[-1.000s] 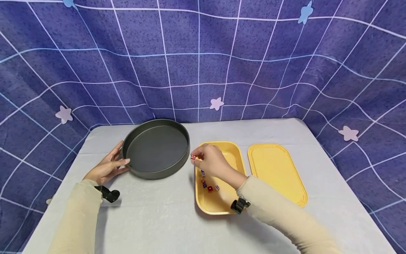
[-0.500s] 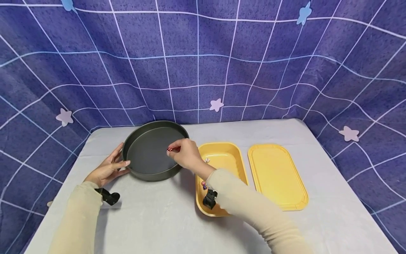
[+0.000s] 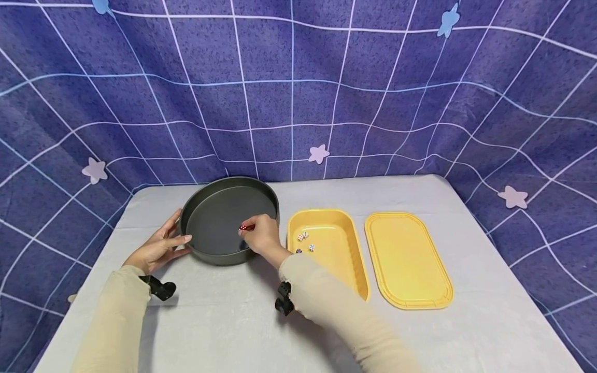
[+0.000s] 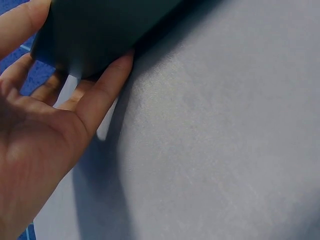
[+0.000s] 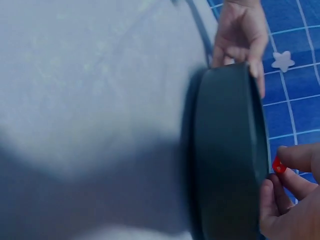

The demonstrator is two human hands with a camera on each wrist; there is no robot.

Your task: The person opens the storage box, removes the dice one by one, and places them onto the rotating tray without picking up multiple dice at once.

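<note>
My right hand [image 3: 261, 233] is inside the rim of a dark round pan [image 3: 224, 217], over its floor. Between thumb and fingertips it pinches a red die [image 3: 242, 228] with white dots, which also shows red in the right wrist view [image 5: 279, 165]. At the pan's near left side, my left hand [image 3: 157, 243] holds the rim and outer wall. In the left wrist view, the thumb of that hand [image 4: 45, 125] lies at the upper edge and the fingers rest against the wall and its lower edge. Several small dice [image 3: 303, 236] lie in a yellow tray [image 3: 336, 233] right of the pan.
A flat yellow lid [image 3: 408, 259] lies to the right of the tray. Everything stands on a table with a pale cloth [image 3: 210, 321]. Behind and beside it hangs a blue gridded curtain [image 3: 298, 103]. My right forearm covers the tray's near part.
My right hand has carried the red die from above the yellow tray leftward over the pan, then lowered it a little. My left hand has stayed at the pan.
</note>
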